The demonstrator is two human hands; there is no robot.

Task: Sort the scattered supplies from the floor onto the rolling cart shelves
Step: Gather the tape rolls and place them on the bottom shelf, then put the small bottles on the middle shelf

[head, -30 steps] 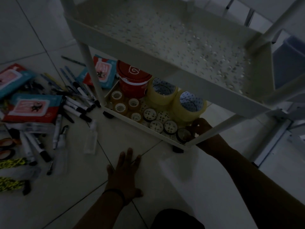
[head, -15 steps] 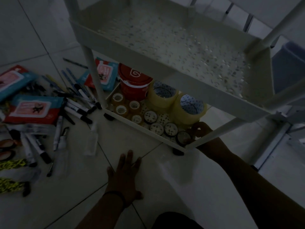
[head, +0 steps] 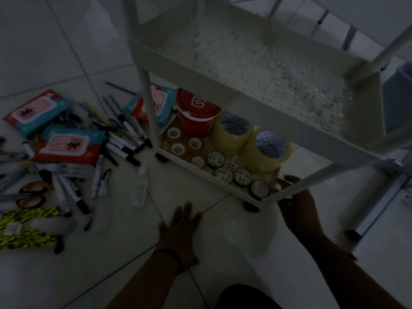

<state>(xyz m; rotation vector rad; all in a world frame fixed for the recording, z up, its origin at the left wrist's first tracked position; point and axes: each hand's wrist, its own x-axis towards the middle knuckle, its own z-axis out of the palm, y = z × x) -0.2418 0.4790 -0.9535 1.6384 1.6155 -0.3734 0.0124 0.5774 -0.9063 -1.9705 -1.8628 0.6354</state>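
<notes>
The white rolling cart stands ahead of me; its bottom shelf (head: pixel 201 173) holds a red bucket (head: pixel 196 117), two big clear tape rolls (head: pixel 231 130), several small tape rolls (head: pixel 178 149) and a dark roll (head: pixel 259 188) at the near corner. The middle shelf (head: pixel 223 90) has nothing on it. My right hand (head: pixel 295 199) hovers just right of the dark roll, fingers loose and partly behind the cart leg, holding nothing. My left hand (head: pixel 180 233) lies flat on the floor tiles, fingers spread. Markers (head: pixel 124 144), wipe packs (head: pixel 69 146) and scissors (head: pixel 31 195) lie scattered to the left.
More wipe packs (head: pixel 38 112) lie on the floor, one (head: pixel 161 103) behind the cart's left leg. A small clear bottle (head: pixel 140 188) and a yellow-black patterned item (head: pixel 24 228) lie nearer me. White furniture legs (head: pixel 379 210) stand at the right.
My right hand has drawn back a little from the shelf's near corner, leaving the dark roll there. The left hand stays flat on the floor. My view has shifted slightly.
</notes>
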